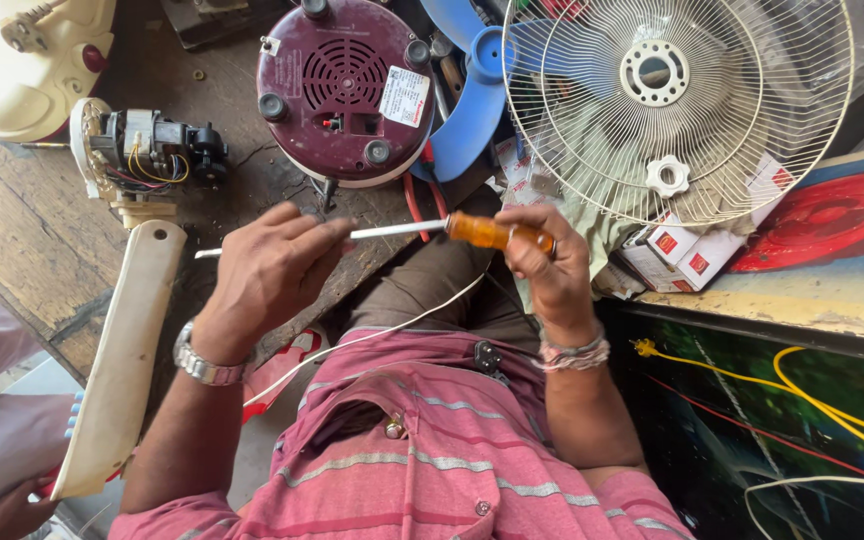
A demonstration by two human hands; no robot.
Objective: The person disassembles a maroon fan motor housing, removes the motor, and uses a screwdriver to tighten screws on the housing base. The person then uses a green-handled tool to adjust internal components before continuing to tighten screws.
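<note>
My right hand grips the amber handle of a long screwdriver that lies level across my lap. My left hand, with a metal watch at the wrist, closes its fingers around the steel shaft; the tip sticks out to the left of that hand. Just beyond the hands, on the worn wooden bench, stands an upturned maroon appliance base with black feet and a vent. A bare fan motor with coloured wires lies at the left.
A cream wire fan guard leans at the top right over blue fan blades. A cream plastic fan stand slants at the left. Small cartons, a red lid and yellow wires lie at the right.
</note>
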